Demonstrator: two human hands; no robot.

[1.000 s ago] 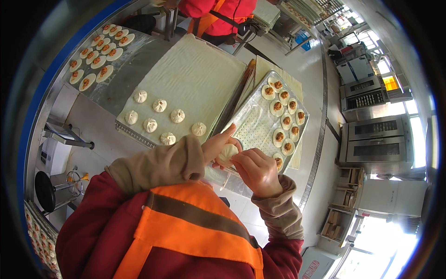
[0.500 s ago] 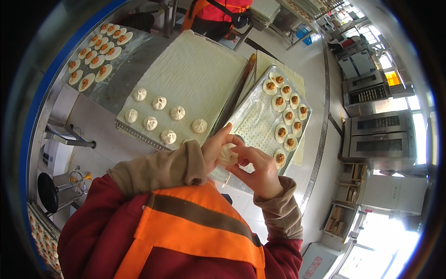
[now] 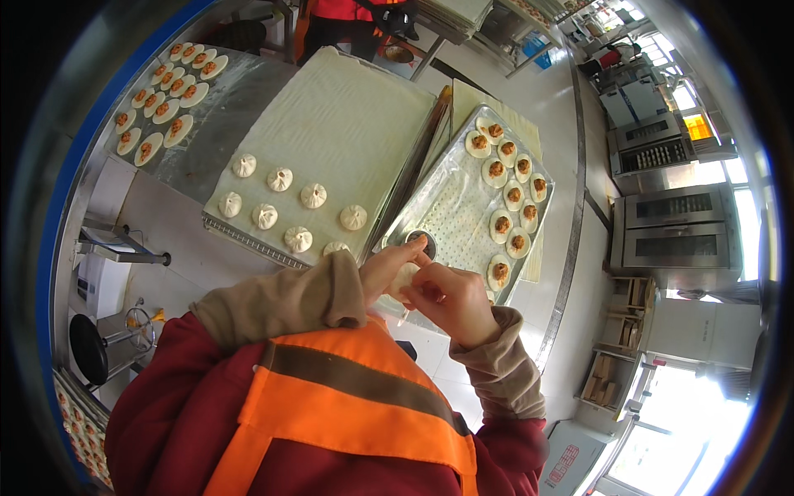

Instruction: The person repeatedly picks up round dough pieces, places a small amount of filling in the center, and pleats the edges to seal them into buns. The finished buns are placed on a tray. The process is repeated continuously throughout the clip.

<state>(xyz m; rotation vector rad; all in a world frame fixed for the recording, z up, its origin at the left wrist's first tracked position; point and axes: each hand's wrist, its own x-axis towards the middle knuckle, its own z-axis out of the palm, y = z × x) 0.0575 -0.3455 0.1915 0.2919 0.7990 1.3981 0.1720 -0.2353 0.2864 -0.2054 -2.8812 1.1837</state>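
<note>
My left hand (image 3: 385, 266) and my right hand (image 3: 447, 299) are closed together around a pale dough bun (image 3: 404, 278), held just above the near corner of a perforated metal tray (image 3: 453, 217). That tray carries several flat dough rounds topped with brown filling (image 3: 507, 198) along its right side. To the left lies a cloth-lined tray (image 3: 347, 124) with several pleated, closed buns (image 3: 299, 207) in its near part. A small dark round lid (image 3: 422, 242) sits on the metal tray just past my fingers.
Another steel surface at the upper left holds several more filled dough rounds (image 3: 161, 91). A person in a red and orange top (image 3: 347, 16) stands at the far side. Steel ovens (image 3: 674, 219) stand at the right, a black stool (image 3: 87, 347) at the lower left.
My hands stayed together on the bun, shifting slightly lower and turning it between the fingers. The person at the far side has moved further up out of the picture.
</note>
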